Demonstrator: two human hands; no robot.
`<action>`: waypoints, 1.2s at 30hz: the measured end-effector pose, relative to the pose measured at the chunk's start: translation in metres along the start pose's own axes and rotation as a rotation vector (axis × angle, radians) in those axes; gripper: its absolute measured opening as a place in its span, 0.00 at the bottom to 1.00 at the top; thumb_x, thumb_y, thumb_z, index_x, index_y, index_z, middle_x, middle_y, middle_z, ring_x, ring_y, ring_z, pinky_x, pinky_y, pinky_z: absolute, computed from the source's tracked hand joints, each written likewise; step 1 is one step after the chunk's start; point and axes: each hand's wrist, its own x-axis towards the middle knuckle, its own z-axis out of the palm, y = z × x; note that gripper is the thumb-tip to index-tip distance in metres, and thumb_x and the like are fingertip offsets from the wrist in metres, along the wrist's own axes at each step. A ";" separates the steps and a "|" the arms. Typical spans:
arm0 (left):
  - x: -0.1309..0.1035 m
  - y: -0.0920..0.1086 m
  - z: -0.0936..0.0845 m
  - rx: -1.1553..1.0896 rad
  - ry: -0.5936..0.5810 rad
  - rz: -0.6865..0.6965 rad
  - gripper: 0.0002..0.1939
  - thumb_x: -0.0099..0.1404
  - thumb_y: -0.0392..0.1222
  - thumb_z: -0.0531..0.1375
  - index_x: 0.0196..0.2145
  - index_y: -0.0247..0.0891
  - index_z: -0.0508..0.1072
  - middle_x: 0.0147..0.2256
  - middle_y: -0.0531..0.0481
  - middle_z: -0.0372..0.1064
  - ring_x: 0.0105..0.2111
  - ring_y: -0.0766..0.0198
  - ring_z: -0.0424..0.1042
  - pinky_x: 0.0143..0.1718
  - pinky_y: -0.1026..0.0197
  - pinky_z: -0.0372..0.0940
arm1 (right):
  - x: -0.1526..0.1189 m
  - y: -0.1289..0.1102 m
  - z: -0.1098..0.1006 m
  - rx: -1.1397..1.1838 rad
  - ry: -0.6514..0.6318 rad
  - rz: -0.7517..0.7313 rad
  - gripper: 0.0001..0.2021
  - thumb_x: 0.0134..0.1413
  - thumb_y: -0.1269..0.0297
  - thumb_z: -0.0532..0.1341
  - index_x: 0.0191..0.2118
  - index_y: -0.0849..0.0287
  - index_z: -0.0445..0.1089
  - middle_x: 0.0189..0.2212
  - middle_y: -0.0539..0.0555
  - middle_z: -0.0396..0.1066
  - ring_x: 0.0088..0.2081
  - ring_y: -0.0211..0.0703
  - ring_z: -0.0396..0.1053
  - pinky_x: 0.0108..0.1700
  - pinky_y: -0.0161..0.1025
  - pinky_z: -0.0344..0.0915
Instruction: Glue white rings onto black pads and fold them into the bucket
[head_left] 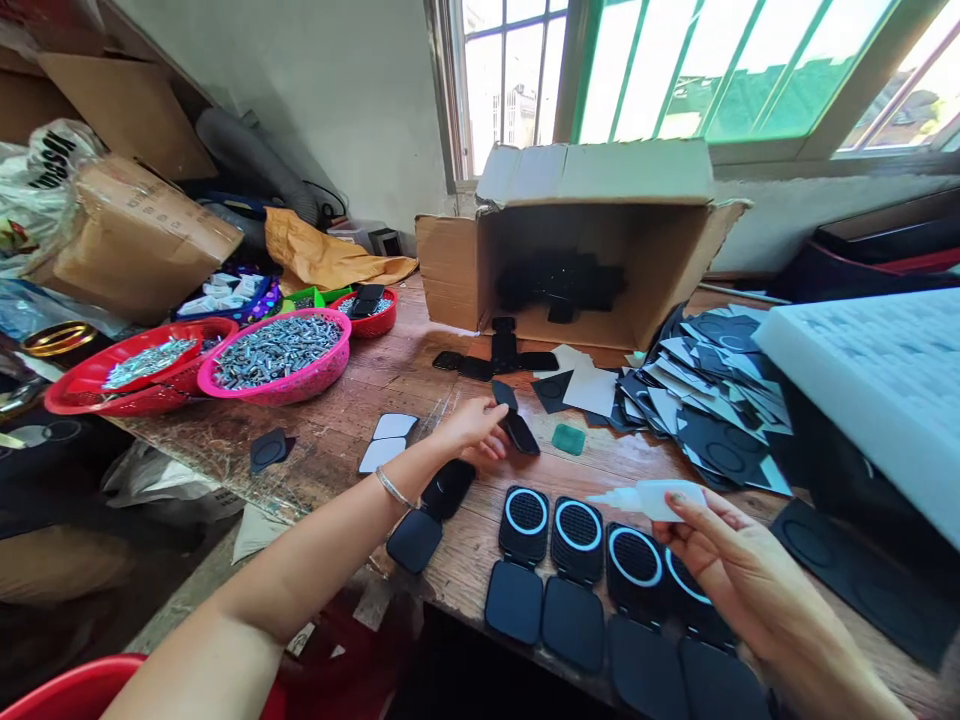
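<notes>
My left hand [480,425] reaches across the wooden table with its fingers closed on a black hinged piece [519,425]. In my right hand [712,545] is a white squeeze bottle [649,498], its thin nozzle pointing left. Under the bottle, several unfolded black hinged pieces [577,530] lie in a row near the front edge, with white rings on their upper halves. Two dark hinged pieces [415,540] rest under and beside my left forearm. A pair of white-faced squares [390,440] lies left of my left hand. Beyond it are more black pieces [504,350].
An open cardboard box [448,270] with black items inside stands at the back. Loose black and white sheets [720,450] are heaped at right, beside a white foam block [870,350]. Pink [274,395] and red [82,393] baskets of metal parts stand left. A green square [568,439] lies mid-table.
</notes>
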 end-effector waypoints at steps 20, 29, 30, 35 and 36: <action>0.022 0.071 0.034 0.251 -0.325 0.513 0.22 0.48 0.28 0.71 0.41 0.39 0.74 0.58 0.40 0.63 0.62 0.43 0.54 0.62 0.43 0.49 | 0.006 -0.019 -0.009 0.092 0.117 -0.018 0.22 0.20 0.59 0.80 0.28 0.58 0.75 0.27 0.50 0.74 0.24 0.35 0.69 0.26 0.30 0.71; -0.004 0.046 0.008 -0.229 -0.115 0.095 0.12 0.61 0.33 0.59 0.44 0.34 0.70 0.43 0.43 0.72 0.46 0.54 0.73 0.47 0.50 0.68 | -0.008 -0.019 -0.019 0.124 0.088 -0.124 0.20 0.27 0.58 0.79 0.30 0.57 0.75 0.29 0.50 0.75 0.27 0.35 0.70 0.28 0.29 0.72; -0.013 0.045 0.005 -0.312 -0.137 0.055 0.10 0.63 0.33 0.57 0.43 0.33 0.70 0.39 0.43 0.73 0.42 0.55 0.75 0.44 0.52 0.70 | -0.009 -0.018 -0.018 0.115 0.086 -0.141 0.19 0.28 0.57 0.78 0.30 0.57 0.75 0.29 0.50 0.75 0.27 0.36 0.70 0.28 0.30 0.71; -0.082 0.050 0.000 -0.681 -0.296 -0.067 0.12 0.65 0.34 0.50 0.45 0.33 0.66 0.33 0.43 0.74 0.32 0.59 0.78 0.34 0.57 0.74 | -0.017 -0.011 -0.007 -0.008 0.026 -0.271 0.17 0.40 0.52 0.74 0.33 0.55 0.74 0.30 0.50 0.75 0.30 0.39 0.72 0.30 0.33 0.70; -0.097 0.051 0.002 -0.748 -0.321 -0.085 0.13 0.64 0.34 0.51 0.47 0.34 0.66 0.35 0.43 0.74 0.33 0.59 0.79 0.34 0.57 0.74 | -0.020 -0.010 -0.003 -0.048 0.004 -0.303 0.16 0.43 0.51 0.72 0.35 0.54 0.73 0.30 0.50 0.75 0.30 0.39 0.72 0.31 0.33 0.70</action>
